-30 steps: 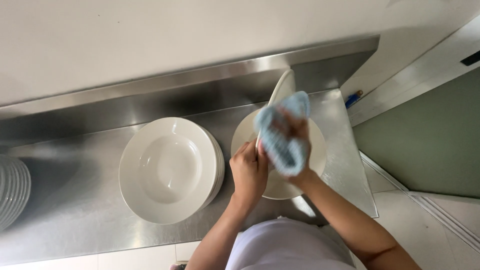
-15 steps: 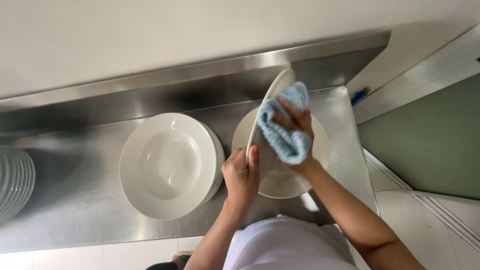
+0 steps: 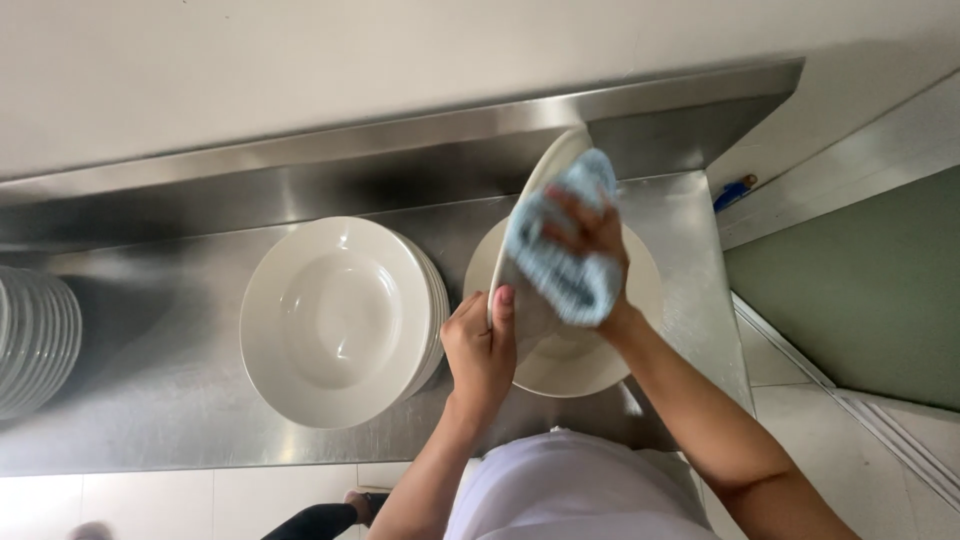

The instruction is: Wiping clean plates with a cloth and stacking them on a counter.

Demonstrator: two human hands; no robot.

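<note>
1. Held up on its edge over the steel counter [image 3: 150, 400]: one cream plate [image 3: 545, 185], tilted, its top rim far, close to the back wall of the counter.
2. Gripped at its near rim by the left hand [image 3: 480, 350], fingers curled tight around the edge, thumb lying flat along the rim.
3. Pressed against the plate's face on the right side: a light blue cloth [image 3: 565, 255], all bunched up.
4. Held there by the right hand [image 3: 590, 240], fingers spread wide over the cloth and pushing it onto the plate.
5. Right under the held plate, flat on the counter: a stack of cream plates [image 3: 590, 365], partly hidden by both hands and the cloth.
6. Just to the left of that stack, near but not touching as far as can be seen: a second stack of deep cream plates [image 3: 340, 320], top one with a round dip in the middle.
7. Far over at the left edge of the counter, well apart from the hands: more white plates [image 3: 35, 340], only partly in view.
8. Past the right end of the counter, by the wall: a small blue thing [image 3: 735, 192], too small to tell what.
9. At the near edge, low down: a white shirt [image 3: 570, 490] between the two arms.
</note>
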